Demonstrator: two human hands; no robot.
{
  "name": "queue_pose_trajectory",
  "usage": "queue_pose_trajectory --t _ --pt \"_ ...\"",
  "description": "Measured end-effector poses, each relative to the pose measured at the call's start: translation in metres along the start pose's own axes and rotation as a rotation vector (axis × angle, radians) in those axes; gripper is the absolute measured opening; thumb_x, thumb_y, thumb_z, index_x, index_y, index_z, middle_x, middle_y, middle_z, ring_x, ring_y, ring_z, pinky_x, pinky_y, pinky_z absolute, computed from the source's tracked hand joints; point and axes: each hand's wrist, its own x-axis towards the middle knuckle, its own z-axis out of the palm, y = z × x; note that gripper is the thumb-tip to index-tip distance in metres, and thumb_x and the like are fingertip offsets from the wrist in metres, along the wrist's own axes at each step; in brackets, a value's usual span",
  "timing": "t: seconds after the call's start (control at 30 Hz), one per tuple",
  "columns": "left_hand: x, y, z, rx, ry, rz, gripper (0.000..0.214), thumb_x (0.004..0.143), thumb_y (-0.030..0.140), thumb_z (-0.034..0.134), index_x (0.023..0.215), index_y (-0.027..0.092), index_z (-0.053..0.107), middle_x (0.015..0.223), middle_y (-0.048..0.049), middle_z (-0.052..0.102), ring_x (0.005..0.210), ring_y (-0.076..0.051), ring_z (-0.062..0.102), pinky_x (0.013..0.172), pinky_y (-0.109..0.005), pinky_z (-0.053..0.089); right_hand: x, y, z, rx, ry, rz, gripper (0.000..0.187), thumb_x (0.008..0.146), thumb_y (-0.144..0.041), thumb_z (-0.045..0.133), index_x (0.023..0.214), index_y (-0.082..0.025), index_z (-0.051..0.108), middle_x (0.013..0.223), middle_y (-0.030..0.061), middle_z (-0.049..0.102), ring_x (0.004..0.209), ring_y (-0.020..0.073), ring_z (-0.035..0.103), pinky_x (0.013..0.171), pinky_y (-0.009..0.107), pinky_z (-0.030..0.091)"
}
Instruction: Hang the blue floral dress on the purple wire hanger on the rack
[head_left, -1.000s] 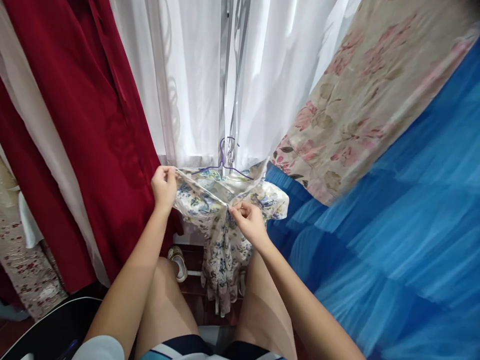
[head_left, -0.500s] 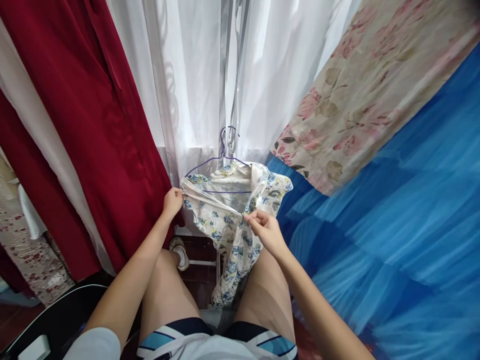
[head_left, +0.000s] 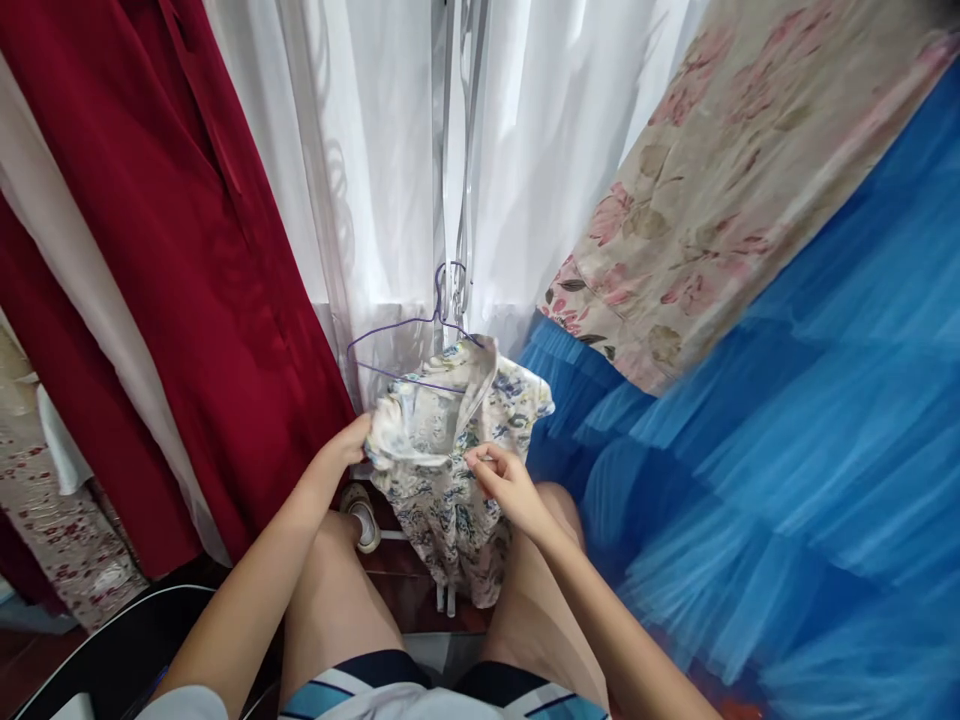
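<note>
A white blouse with a blue and yellow floral print (head_left: 442,500) hangs in front of me, partly off a purple wire hanger (head_left: 394,322). The hanger's left arm is bare, while its right arm still runs into the blouse's shoulder. My left hand (head_left: 351,440) grips the bunched left shoulder of the blouse, below the bare hanger end. At the front neckline, my right hand (head_left: 504,482) pinches the fabric edge between thumb and fingers. The hanger's hook is up by a thin metal stand pole (head_left: 451,200).
Red cloth (head_left: 225,300) hangs at left and white curtains (head_left: 375,150) behind. On the right hang a pink-flowered cloth (head_left: 637,250) and a blue tulle skirt (head_left: 712,500). A black container (head_left: 112,650) stands at lower left. A shoe (head_left: 361,515) is on the dark floor.
The blouse's left shoulder has come off the hanger's left arm and bunched lower in my left hand. My right hand has moved slightly down and left with the neckline.
</note>
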Motion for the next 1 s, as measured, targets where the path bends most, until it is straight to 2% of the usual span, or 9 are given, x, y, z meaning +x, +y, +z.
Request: queue_pose_trajectory --t 0.17,0.27,0.4,0.47,0.57,0.63,0.73,0.83,1.0 --pt "-0.049 -0.002 0.043 0.053 -0.334 -0.100 0.032 0.074 0.043 0.074 0.076 0.014 0.061 0.060 -0.0012 0.059 0.051 -0.014 0.057 0.050 -0.024 0.046 -0.016 0.003 -0.001 -0.105 -0.071 -0.051 0.042 0.081 -0.042 0.069 0.116 -0.021 0.061 0.075 -0.0008 0.063 0.064 0.0155 0.056 0.060 0.026 0.044" --pt "-0.078 0.020 0.075 0.081 -0.470 0.133 0.034 0.086 0.049 0.062 0.086 0.016 0.059 0.074 -0.0017 0.062 0.065 -0.013 0.060 0.065 -0.025 0.051 -0.022 0.000 0.008 -0.152 -0.133 -0.125 0.057 0.070 -0.036 0.081 0.122 -0.022 0.061 0.110 0.0056 0.065 0.094 0.0217 0.060 0.083 0.032 0.048" --pt "-0.106 0.052 0.099 0.262 -0.463 0.471 0.030 0.094 0.045 0.050 0.094 0.017 0.061 0.094 -0.0068 0.062 0.088 -0.018 0.061 0.083 -0.030 0.050 -0.024 -0.007 0.019 -0.023 -0.063 -0.062 0.021 0.081 -0.039 0.068 0.084 -0.018 0.065 0.082 0.0028 0.064 0.078 0.0195 0.057 0.075 0.031 0.048" --pt "-0.113 0.058 0.101 0.341 -0.490 0.547 0.030 0.095 0.044 0.050 0.103 0.019 0.063 0.115 -0.0115 0.061 0.110 -0.022 0.057 0.097 -0.035 0.046 -0.029 -0.015 0.019 0.144 0.010 0.024 0.021 0.081 -0.038 0.065 0.077 -0.018 0.061 0.072 0.0016 0.060 0.069 0.0179 0.055 0.068 0.030 0.047" --pt "-0.119 0.047 0.096 0.304 -0.721 0.398 0.042 0.095 0.051 0.047 0.123 0.023 0.059 0.123 -0.0113 0.061 0.118 -0.025 0.056 0.099 -0.039 0.046 -0.043 -0.034 0.009 0.460 0.043 0.188 0.022 0.071 -0.033 0.070 0.086 -0.019 0.062 0.071 0.0015 0.061 0.066 0.0184 0.057 0.065 0.031 0.048" --pt "-0.123 0.033 0.091 0.246 -0.880 0.226 0.048 0.091 0.056 0.051 0.125 0.023 0.059 0.113 -0.0101 0.066 0.109 -0.026 0.061 0.090 -0.038 0.051 -0.053 -0.051 -0.005 0.526 -0.049 0.249 0.026 0.064 -0.030 0.073 0.086 -0.019 0.062 0.070 0.0018 0.060 0.064 0.0185 0.056 0.062 0.030 0.047" --pt "-0.131 0.018 0.083 0.314 -0.992 0.152 0.043 0.085 0.053 0.063 0.108 0.018 0.067 0.097 -0.0082 0.069 0.094 -0.024 0.065 0.079 -0.033 0.053 -0.059 -0.074 -0.033 0.284 -0.269 0.184 0.020 0.065 -0.028 0.076 0.075 -0.016 0.063 0.067 0.0013 0.058 0.060 0.0150 0.050 0.057 0.027 0.042" --pt "-0.131 0.020 0.074 0.572 -0.917 0.395 0.033 0.084 0.049 0.066 0.087 0.016 0.070 0.091 -0.0067 0.068 0.092 -0.023 0.063 0.090 -0.036 0.049 -0.051 -0.086 -0.061 -0.009 -0.321 0.074 0.026 0.071 -0.029 0.073 0.057 -0.015 0.056 0.055 -0.0026 0.043 0.051 0.0089 0.034 0.048 0.023 0.027" --pt "-0.107 0.031 0.054 0.991 -0.778 0.677 0.037 0.087 0.049 0.062 0.067 0.019 0.062 0.077 -0.0011 0.062 0.085 -0.017 0.060 0.115 -0.043 0.028 -0.030 -0.092 -0.100 -0.023 -0.085 -0.069 0.035 0.065 -0.029 0.072 0.045 -0.017 0.046 0.046 -0.0043 0.035 0.044 0.0073 0.026 0.044 0.024 0.018"
